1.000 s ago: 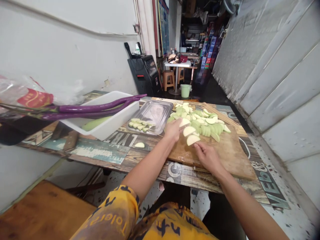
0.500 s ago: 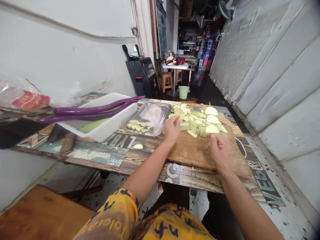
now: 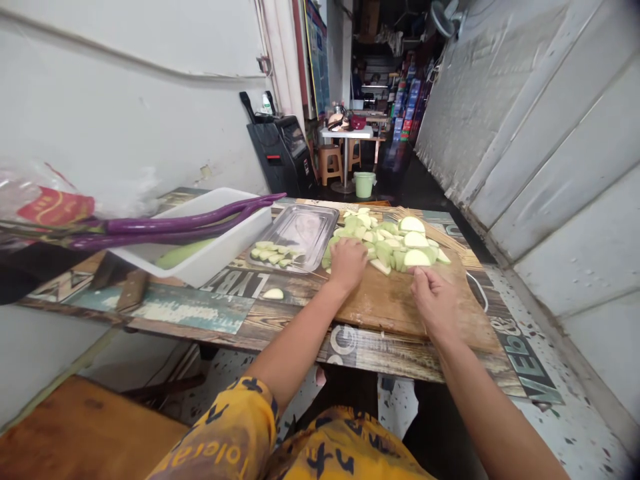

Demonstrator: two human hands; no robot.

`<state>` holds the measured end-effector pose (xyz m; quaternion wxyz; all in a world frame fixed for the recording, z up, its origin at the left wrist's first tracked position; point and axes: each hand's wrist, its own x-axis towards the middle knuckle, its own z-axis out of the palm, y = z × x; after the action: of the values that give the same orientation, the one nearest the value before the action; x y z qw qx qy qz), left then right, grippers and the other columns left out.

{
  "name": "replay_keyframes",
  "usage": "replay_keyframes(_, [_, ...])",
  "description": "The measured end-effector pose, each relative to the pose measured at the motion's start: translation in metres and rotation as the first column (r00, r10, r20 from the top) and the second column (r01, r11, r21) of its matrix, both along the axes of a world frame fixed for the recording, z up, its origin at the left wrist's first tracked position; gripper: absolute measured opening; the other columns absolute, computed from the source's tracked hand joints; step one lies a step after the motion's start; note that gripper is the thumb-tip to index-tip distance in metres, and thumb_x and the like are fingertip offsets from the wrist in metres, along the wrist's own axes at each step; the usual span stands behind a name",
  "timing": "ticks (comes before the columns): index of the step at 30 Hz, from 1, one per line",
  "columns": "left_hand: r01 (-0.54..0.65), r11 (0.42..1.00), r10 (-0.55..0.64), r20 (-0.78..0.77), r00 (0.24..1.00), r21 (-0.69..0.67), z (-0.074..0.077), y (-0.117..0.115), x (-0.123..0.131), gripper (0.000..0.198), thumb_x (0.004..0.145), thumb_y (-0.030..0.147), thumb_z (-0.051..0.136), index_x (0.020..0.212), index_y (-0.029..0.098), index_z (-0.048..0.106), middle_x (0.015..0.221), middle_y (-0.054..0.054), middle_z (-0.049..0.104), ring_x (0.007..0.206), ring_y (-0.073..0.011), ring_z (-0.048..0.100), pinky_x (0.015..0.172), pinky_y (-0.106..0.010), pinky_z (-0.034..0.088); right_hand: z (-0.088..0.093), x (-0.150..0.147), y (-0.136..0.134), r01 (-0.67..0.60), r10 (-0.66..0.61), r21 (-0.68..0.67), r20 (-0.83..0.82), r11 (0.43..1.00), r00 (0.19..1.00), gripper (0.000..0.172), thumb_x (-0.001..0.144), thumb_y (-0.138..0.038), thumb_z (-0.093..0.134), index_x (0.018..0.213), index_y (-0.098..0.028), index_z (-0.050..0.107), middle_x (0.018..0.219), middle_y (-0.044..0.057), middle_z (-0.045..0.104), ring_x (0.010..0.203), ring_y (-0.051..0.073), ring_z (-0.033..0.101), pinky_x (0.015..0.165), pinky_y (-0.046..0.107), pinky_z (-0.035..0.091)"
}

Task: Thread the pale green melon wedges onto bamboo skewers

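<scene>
Pale green vegetable slices (image 3: 384, 252) lie heaped on the wooden cutting board (image 3: 400, 307). My left hand (image 3: 349, 263) bends over the heap's left edge, fingers curled down and their tips hidden. My right hand (image 3: 434, 297) is pinched at the lower end of a row of half-round slices (image 3: 415, 241), which appear to be on a skewer; the stick itself is hidden. Left of the board, a clear plastic tray (image 3: 320, 230) holds several skewered slices (image 3: 275, 253). A single slice (image 3: 273, 293) rests on the table in front of the tray.
A white tub (image 3: 200, 277) with long purple eggplants (image 3: 175, 223) across it and a green vegetable (image 3: 187, 252) inside stands left. A knife handle (image 3: 133, 291) lies nearby. Thin sticks (image 3: 440, 235) lie behind the board. Walls flank both sides.
My left hand has turned from a raised pinch to reach down over the heap's left edge. My right hand keeps its pinch; the half-round slices above it have shifted slightly left together.
</scene>
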<state>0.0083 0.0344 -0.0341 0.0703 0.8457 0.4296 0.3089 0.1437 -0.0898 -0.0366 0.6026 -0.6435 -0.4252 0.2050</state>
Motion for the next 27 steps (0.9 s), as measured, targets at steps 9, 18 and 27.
replay_keyframes(9, [0.095, 0.964, 0.027, 0.443, 0.896, -0.25, 0.0, 0.004, 0.0, 0.005, 0.072, 0.023, 0.064, 0.074, 0.019, 0.063, 0.088, -0.006, 0.061, 0.094, -0.0221, 0.051, 0.088, -0.037, 0.034, 0.002, -0.001, -0.002, 0.002, 0.001, -0.046, 0.085, 0.999, 0.996, 0.031, 0.083, -0.044, 0.047, 0.088, -0.016, 0.062, 0.051, -0.004, 0.041, 0.044, 0.01, 0.036, 0.043, 0.022, 0.029])
replay_keyframes(18, [0.671, 0.508, 0.599, 0.782, 0.175, -0.54, 0.015, 0.028, -0.015, 0.003, 0.075, 0.012, 0.06, 0.073, 0.011, 0.057, 0.058, 0.0, 0.058, 0.048, -0.007, 0.052, 0.052, -0.018, 0.043, 0.0, -0.008, -0.006, -0.367, 0.406, -0.176, 0.363, 0.914, 0.838, 0.026, 0.086, -0.033, 0.046, 0.088, -0.016, 0.066, 0.082, 0.005, 0.067, 0.076, 0.019, 0.06, 0.069, 0.027, 0.043])
replay_keyframes(27, [0.707, 0.422, 0.759, 0.648, 0.067, -0.567, 0.014, 0.036, -0.021, 0.003, 0.079, 0.01, 0.055, 0.081, 0.011, 0.057, 0.067, -0.006, 0.065, 0.06, -0.0134, 0.063, 0.057, -0.022, 0.05, -0.003, -0.009, -0.006, -0.367, 0.426, -0.218, 0.415, 0.905, 0.804, 0.028, 0.086, -0.033, 0.044, 0.087, -0.016, 0.067, 0.083, 0.005, 0.069, 0.078, 0.02, 0.062, 0.069, 0.027, 0.045])
